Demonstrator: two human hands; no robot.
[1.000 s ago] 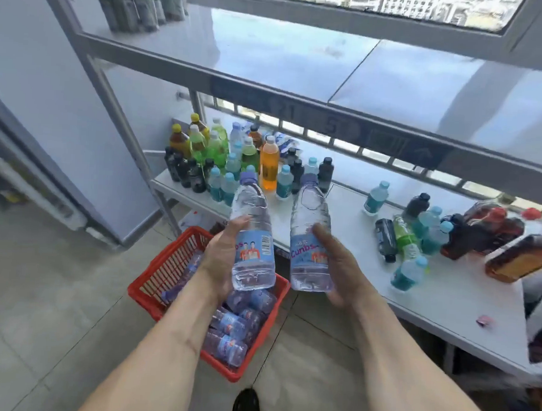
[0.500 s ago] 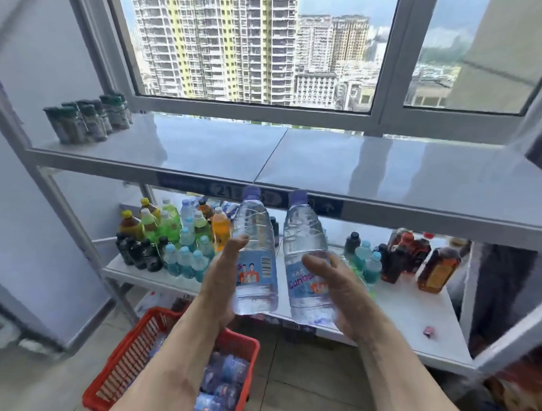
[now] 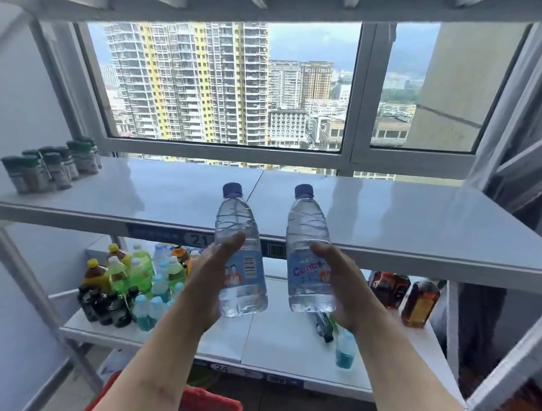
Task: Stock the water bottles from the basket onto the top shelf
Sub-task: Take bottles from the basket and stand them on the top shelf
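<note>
While towers fill the window [image 3: 226, 83] behind a white rack, you raise two water bottles before its glossy shelf [image 3: 419, 225]: your left hand [image 3: 210, 284] grips the left bottle [image 3: 240, 260], your right hand [image 3: 345, 287] grips the right bottle [image 3: 309, 254]. Dark-capped jars [image 3: 49, 165] stand at the shelf's left; coloured drinks [image 3: 127, 279] crowd the lower shelf [image 3: 275, 347]; the red basket [image 3: 212, 405] sits below.

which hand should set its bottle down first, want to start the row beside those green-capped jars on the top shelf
Left, probably. The left hand holds its water bottle upright on the side nearer the green-capped jars; the right hand with its bottle would have to cross over. Bare top shelf lies between.
</note>
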